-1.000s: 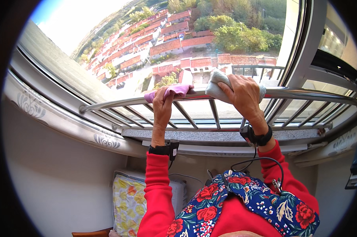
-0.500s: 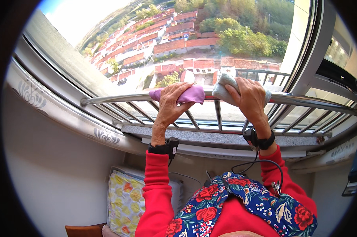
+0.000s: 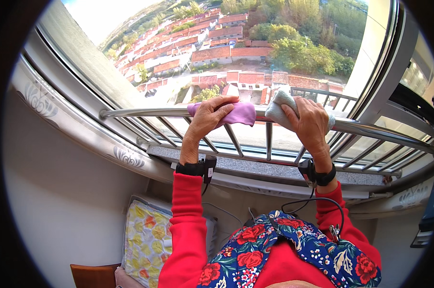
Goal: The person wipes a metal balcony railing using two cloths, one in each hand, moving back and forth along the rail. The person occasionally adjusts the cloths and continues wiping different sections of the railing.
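So the metal rail (image 3: 370, 128) runs left to right across the window, bowed a bit by the lens and dipping toward its right end, and both cloths are draped over it. The purple cloth (image 3: 242, 114) lies with its long axis along the rail, loose end pointing right, and one corner drooping just below the tube. Left hand (image 3: 208, 115) has its grip clamped on that one, fingers curled over the top and thumb pointing right. The grey-blue cloth (image 3: 276, 112) is a thicker folded wad, also lengthwise on the rail, with one corner poking up on its left and an end peeking out right of the knuckles. Right hand (image 3: 311, 121) has its grip closed around it, thumb on the near side. For writing, there's just a small white label (image 3: 210, 170) on the left wrist device (image 3: 208, 167), too tiny to read. Room-wise, a short strip of shiny tube sits between the cloths, and longer stretches run out to the frame on either side. Below are slanting bars (image 3: 268, 142) and the speckled stone sill (image 3: 255, 166), its near edge well short of the body.
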Demonstrator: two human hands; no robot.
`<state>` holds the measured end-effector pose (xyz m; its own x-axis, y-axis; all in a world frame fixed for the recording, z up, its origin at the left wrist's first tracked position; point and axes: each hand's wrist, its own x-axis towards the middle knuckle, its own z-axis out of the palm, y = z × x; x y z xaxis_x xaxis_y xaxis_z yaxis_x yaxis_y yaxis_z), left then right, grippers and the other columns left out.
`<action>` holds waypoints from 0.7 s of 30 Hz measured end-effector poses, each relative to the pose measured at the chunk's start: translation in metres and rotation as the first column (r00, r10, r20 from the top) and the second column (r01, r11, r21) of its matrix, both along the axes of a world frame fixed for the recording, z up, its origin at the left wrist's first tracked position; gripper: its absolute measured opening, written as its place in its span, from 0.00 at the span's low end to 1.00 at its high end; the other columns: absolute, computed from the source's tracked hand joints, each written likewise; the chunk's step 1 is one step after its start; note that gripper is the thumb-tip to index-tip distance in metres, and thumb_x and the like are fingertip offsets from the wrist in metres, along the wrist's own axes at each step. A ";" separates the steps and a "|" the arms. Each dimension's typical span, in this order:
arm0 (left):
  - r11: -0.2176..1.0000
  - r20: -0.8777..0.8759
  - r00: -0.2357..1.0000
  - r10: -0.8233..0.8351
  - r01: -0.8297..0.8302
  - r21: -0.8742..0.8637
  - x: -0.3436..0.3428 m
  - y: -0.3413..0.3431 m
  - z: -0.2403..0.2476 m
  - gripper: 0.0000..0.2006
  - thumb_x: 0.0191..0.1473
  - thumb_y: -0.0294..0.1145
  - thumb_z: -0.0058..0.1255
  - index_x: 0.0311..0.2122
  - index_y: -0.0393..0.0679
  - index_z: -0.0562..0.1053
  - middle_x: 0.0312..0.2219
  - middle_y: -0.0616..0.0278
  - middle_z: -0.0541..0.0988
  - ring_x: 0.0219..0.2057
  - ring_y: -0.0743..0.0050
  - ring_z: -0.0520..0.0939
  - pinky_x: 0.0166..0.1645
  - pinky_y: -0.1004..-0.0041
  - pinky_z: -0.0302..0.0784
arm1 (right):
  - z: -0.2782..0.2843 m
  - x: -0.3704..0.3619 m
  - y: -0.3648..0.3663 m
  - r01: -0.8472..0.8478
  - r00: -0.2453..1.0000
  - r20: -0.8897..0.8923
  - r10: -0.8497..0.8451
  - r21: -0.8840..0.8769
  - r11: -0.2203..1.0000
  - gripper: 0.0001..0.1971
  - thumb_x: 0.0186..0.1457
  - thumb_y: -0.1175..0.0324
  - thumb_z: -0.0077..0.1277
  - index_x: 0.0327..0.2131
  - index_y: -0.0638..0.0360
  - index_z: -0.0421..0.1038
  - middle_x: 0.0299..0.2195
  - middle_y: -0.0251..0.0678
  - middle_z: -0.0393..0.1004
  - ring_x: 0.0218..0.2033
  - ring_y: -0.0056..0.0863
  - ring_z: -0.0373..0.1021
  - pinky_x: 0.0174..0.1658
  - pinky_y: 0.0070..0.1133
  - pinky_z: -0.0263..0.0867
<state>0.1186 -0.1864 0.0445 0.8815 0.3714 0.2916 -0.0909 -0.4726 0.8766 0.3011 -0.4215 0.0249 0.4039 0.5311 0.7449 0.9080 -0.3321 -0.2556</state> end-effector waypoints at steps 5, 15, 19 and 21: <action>0.801 -0.063 0.986 0.155 -0.088 0.593 0.010 0.000 -0.002 0.23 0.58 0.56 0.56 0.51 0.53 0.81 0.43 0.58 0.83 0.49 0.61 0.80 0.58 0.60 0.65 | 0.000 0.001 0.000 -0.002 1.000 -0.005 0.001 -0.004 1.000 0.20 0.62 0.50 0.55 0.37 0.60 0.78 0.28 0.41 0.80 0.30 0.37 0.77 0.38 0.34 0.69; 0.694 -0.211 0.947 0.241 -0.016 0.720 0.036 -0.001 0.007 0.30 0.61 0.65 0.43 0.36 0.47 0.83 0.32 0.55 0.83 0.38 0.56 0.82 0.46 0.58 0.71 | -0.002 0.003 0.002 -0.009 0.999 0.041 0.008 0.015 1.000 0.19 0.62 0.50 0.55 0.37 0.59 0.77 0.27 0.40 0.80 0.28 0.36 0.77 0.36 0.33 0.68; 0.755 -0.272 0.893 0.358 -0.106 0.647 0.037 0.000 0.003 0.37 0.62 0.70 0.36 0.27 0.44 0.80 0.23 0.53 0.80 0.30 0.54 0.82 0.40 0.57 0.71 | -0.002 0.002 0.001 -0.014 1.000 0.018 0.014 -0.004 1.000 0.19 0.62 0.51 0.55 0.39 0.60 0.77 0.27 0.40 0.80 0.28 0.37 0.77 0.36 0.33 0.68; 0.768 -0.293 0.865 0.407 -0.150 0.623 0.039 0.001 0.003 0.39 0.62 0.72 0.34 0.24 0.44 0.80 0.20 0.52 0.79 0.27 0.52 0.82 0.37 0.56 0.72 | -0.002 0.001 0.001 -0.010 0.999 0.031 0.010 0.014 1.000 0.19 0.62 0.51 0.55 0.39 0.60 0.77 0.27 0.41 0.80 0.29 0.37 0.77 0.37 0.33 0.69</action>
